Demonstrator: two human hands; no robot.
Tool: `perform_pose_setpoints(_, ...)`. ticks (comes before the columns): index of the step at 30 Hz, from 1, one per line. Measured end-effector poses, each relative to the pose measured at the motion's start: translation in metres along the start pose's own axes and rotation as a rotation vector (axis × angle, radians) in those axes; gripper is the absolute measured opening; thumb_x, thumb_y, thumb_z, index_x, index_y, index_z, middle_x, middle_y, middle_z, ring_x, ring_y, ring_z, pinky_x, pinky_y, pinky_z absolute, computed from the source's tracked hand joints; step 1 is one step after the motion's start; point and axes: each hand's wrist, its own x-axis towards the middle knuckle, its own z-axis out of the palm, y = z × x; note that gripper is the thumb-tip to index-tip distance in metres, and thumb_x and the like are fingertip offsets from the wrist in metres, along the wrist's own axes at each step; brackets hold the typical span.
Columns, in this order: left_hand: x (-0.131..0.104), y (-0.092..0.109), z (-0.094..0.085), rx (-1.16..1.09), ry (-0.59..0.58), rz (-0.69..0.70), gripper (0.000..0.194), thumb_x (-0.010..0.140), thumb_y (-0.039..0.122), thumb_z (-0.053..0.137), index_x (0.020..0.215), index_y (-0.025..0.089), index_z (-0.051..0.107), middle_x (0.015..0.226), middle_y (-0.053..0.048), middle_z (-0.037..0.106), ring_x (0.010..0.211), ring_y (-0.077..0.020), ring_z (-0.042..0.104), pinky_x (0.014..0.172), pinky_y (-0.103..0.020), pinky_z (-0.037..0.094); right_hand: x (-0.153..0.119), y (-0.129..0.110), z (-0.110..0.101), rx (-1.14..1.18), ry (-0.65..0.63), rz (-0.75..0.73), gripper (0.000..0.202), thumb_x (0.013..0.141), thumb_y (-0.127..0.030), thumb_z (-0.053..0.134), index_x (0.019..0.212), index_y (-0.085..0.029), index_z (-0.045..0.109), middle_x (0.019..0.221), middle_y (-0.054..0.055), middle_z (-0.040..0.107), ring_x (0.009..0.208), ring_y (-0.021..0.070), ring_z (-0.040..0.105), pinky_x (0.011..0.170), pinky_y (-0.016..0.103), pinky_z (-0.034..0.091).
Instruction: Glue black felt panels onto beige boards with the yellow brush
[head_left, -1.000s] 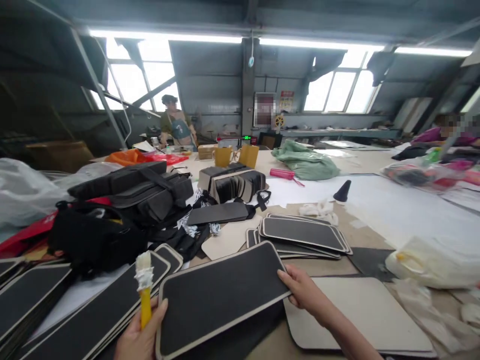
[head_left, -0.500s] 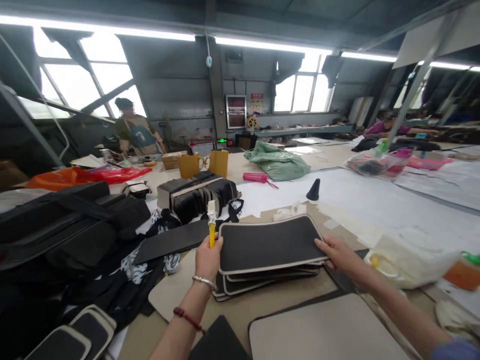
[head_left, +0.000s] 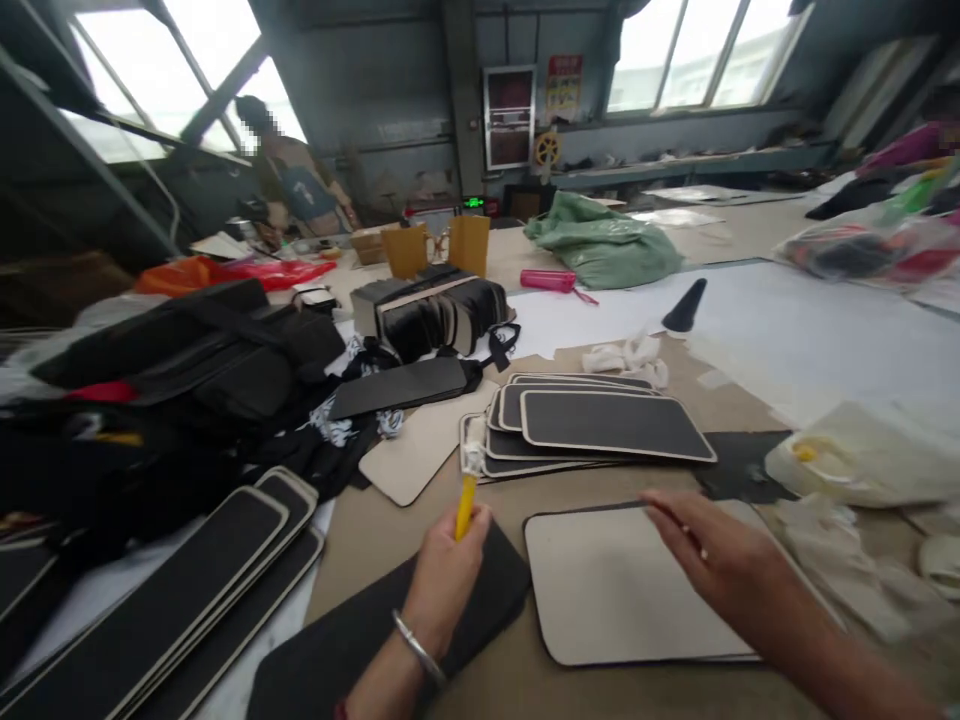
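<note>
Ahead of me a green bag (head_left: 604, 245) slumps on the table beside a pink bottle (head_left: 548, 280) and a black cone (head_left: 685, 307). Two yellow cups (head_left: 437, 247) stand behind a bundle of black pieces (head_left: 435, 315). Black bags (head_left: 187, 350) pile up at my left, where a person (head_left: 296, 185) works far off.

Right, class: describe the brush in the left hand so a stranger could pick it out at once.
Start at the stack of black panels mid-table, then drop to the left hand just below it. The brush stands upright in its fist: the only yellow handle here, tipped with a whitish, glue-caked head.
</note>
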Motion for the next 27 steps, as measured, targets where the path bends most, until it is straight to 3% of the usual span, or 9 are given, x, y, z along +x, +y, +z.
perform_pose_setpoints(3, -0.035, -0.019, 0.008, 0.030, -0.142, -0.036, 0.011, 0.066, 0.025, 0.057, 0.062, 0.015, 0.058, 0.044, 0.007, 0.039, 0.044, -0.0069, 0.034, 0.044, -0.019, 0.031, -0.007, -0.057, 0.014, 0.078, -0.056, -0.355, 0.034, 0.090, -0.017, 0.035, 0.122, -0.018, 0.048, 0.097, 0.008, 0.064, 0.088, 0.0160, 0.061, 0.074, 0.024, 0.049)
perform_pose_setpoints(6, -0.060, -0.033, 0.018, -0.020, -0.285, -0.008, 0.014, 0.071, 0.022, 0.051, 0.063, 0.014, 0.060, 0.058, 0.001, 0.054, 0.059, -0.0111, 0.047, 0.055, -0.021, 0.037, -0.011, -0.092, 0.022, 0.057, -0.063, -0.604, 0.038, 0.091, -0.013, 0.026, 0.122, -0.017, 0.047, 0.086, 0.007, 0.065, 0.073, 0.0155, 0.061, 0.061, 0.024, 0.051)
perform_pose_setpoints(8, -0.072, -0.038, 0.023, -0.076, -0.362, 0.039, 0.019, 0.074, 0.023, 0.047, 0.068, 0.013, 0.062, 0.067, -0.003, 0.061, 0.067, -0.0140, 0.052, 0.060, -0.023, 0.040, -0.011, -0.103, 0.023, 0.011, -0.026, -0.703, 0.037, 0.092, -0.012, 0.022, 0.114, -0.015, 0.052, 0.077, 0.007, 0.064, 0.063, 0.0155, 0.059, 0.053, 0.024, 0.049)
perform_pose_setpoints(11, -0.088, -0.039, 0.022, -0.075, -0.366, 0.113, 0.021, 0.075, 0.024, 0.047, 0.076, 0.012, 0.064, 0.074, -0.005, 0.064, 0.073, -0.0164, 0.055, 0.064, -0.024, 0.041, -0.008, -0.114, 0.018, -0.053, -0.006, -0.795, 0.035, 0.090, -0.008, 0.023, 0.103, -0.013, 0.055, 0.070, 0.007, 0.061, 0.059, 0.0166, 0.057, 0.048, 0.026, 0.046)
perform_pose_setpoints(16, -0.104, -0.027, -0.013, 0.188, -0.442, 0.111, 0.037, 0.069, 0.029, 0.057, 0.103, 0.015, 0.061, 0.084, -0.006, 0.066, 0.073, -0.0186, 0.058, 0.067, -0.027, 0.045, 0.001, -0.111, -0.006, -0.140, -0.009, -0.837, 0.031, 0.089, -0.008, 0.027, 0.093, -0.015, 0.056, 0.067, 0.005, 0.058, 0.059, 0.0170, 0.054, 0.054, 0.028, 0.045)
perform_pose_setpoints(18, -0.100, -0.029, -0.037, 0.456, -0.390, 0.166, 0.069, 0.059, 0.033, 0.069, 0.124, 0.021, 0.049, 0.106, -0.009, 0.064, 0.096, -0.0251, 0.056, 0.088, -0.036, 0.041, 0.002, -0.098, -0.018, -0.189, -0.006, -0.739, 0.027, 0.089, -0.012, 0.030, 0.095, -0.016, 0.056, 0.072, 0.006, 0.059, 0.065, 0.0177, 0.056, 0.060, 0.029, 0.045)
perform_pose_setpoints(20, -0.088, -0.040, -0.064, 0.818, -0.193, 0.290, 0.090, 0.048, 0.033, 0.075, 0.131, 0.025, 0.040, 0.134, -0.012, 0.045, 0.125, -0.0339, 0.033, 0.105, -0.049, 0.019, -0.001, -0.080, -0.030, -0.192, 0.002, -0.542, 0.022, 0.090, -0.020, 0.035, 0.095, -0.019, 0.057, 0.077, 0.006, 0.060, 0.069, 0.0175, 0.057, 0.061, 0.028, 0.044)
perform_pose_setpoints(22, -0.071, -0.059, -0.088, 1.074, -0.069, 0.298, 0.090, 0.051, 0.034, 0.073, 0.133, 0.027, 0.036, 0.141, -0.012, 0.036, 0.131, -0.0344, 0.024, 0.106, -0.054, 0.011, -0.006, -0.062, -0.040, -0.129, 0.023, -0.276, 0.022, 0.089, -0.033, 0.040, 0.089, -0.021, 0.058, 0.078, 0.005, 0.060, 0.067, 0.0166, 0.057, 0.058, 0.027, 0.043)
perform_pose_setpoints(27, -0.041, -0.102, -0.123, 1.263, 0.080, 0.484, 0.054, 0.075, 0.039, 0.051, 0.127, 0.026, 0.045, 0.134, -0.011, 0.046, 0.126, -0.0290, 0.036, 0.102, -0.051, 0.027, -0.021, -0.032, -0.049, 0.154, 0.104, 0.514, 0.045, 0.071, -0.063, 0.050, 0.072, -0.019, 0.060, 0.058, 0.005, 0.061, 0.051, 0.0186, 0.057, 0.050, 0.031, 0.046)
